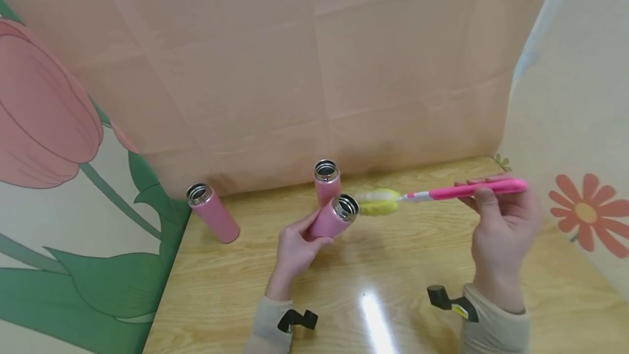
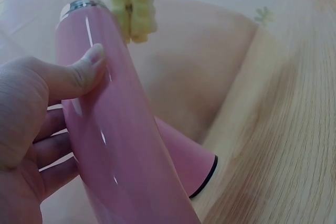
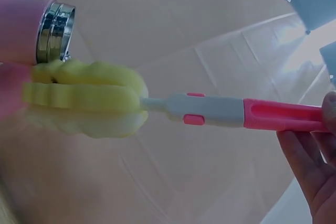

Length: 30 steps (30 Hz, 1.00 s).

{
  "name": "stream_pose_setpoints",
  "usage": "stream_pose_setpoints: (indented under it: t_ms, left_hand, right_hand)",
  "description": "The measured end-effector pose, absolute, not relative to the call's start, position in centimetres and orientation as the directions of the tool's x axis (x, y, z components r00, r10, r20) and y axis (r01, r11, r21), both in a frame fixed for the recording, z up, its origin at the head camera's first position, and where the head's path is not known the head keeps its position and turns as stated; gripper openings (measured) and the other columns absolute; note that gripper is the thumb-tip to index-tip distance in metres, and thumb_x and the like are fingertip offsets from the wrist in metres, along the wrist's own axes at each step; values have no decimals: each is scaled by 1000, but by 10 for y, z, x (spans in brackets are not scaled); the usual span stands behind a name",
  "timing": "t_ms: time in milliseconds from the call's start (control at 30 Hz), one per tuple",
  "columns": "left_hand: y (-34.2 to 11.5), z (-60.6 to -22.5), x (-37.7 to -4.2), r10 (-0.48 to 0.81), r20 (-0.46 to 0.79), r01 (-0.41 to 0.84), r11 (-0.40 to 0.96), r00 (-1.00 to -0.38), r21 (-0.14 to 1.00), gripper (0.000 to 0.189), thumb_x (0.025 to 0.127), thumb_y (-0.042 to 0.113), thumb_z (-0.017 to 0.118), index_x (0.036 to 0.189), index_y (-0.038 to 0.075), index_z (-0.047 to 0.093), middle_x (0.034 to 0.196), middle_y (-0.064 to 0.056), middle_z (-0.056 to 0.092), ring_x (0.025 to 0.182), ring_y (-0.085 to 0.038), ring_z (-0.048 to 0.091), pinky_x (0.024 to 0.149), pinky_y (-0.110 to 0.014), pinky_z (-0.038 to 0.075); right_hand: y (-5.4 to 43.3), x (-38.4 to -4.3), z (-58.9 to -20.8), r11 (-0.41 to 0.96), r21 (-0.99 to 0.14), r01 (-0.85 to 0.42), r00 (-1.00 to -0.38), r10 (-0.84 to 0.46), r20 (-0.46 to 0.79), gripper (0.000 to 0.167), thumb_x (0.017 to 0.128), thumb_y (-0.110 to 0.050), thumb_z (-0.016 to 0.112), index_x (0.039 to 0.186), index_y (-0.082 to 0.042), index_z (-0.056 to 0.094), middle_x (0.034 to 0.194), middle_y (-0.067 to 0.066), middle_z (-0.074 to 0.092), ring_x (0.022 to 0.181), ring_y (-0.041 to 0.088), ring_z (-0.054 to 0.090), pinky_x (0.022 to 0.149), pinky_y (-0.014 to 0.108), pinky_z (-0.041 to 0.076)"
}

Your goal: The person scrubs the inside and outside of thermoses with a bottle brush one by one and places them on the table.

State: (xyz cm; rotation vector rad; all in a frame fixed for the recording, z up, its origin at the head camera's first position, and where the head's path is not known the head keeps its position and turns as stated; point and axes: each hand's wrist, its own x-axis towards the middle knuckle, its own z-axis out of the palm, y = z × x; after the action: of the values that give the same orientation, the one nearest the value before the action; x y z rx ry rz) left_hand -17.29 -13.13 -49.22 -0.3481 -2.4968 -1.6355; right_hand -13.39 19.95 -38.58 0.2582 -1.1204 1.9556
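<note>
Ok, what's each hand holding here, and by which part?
Left hand: a pink bottle, by its body below the metal neck. Right hand: the sponge brush, by its pink handle.

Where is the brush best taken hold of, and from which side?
Probably by the handle, from the right: the brush lies crosswise, its slim pink handle pointing right and the bulky sponge pointing left, near the held bottle. The right hand grips the handle there.
</note>
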Motion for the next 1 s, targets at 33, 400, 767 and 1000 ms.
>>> stream_pose_setpoints:
  t_ms: [33,400,767,1000]
  left_hand:
    - [-131,-492,-173,113,235,260,383,-965,886,72,83,21,95,148,20,66,146,3,66,131,-24,65,108,-46,55]
    - [-132,-491,-173,106,234,257,383,-966,887,73,83,23,95,149,21,65,146,4,66,129,-24,66,109,-48,55]
    - [-132,-490,-173,99,243,262,414,-965,871,73,82,21,96,148,18,66,144,1,68,127,-24,67,106,-48,56]
    - [-132,-491,-173,99,250,268,417,-963,869,73,82,21,96,148,18,66,144,1,68,126,-24,67,106,-48,57]
  right_hand:
    - [200,-133,-385,-245,-611,-753,-622,567,540,20,97,16,65,113,25,57,98,25,71,90,31,77,83,36,64]
    - [202,-128,-381,-269,-556,-787,-594,573,564,21,97,17,65,111,29,55,94,27,72,85,33,77,80,38,65]
    - [204,-126,-380,-323,-558,-764,-628,569,531,21,98,16,63,112,28,54,95,28,71,82,34,77,74,40,65]
    - [206,-125,-379,-358,-566,-743,-655,562,505,22,98,17,63,114,28,53,96,27,71,85,34,77,75,42,63]
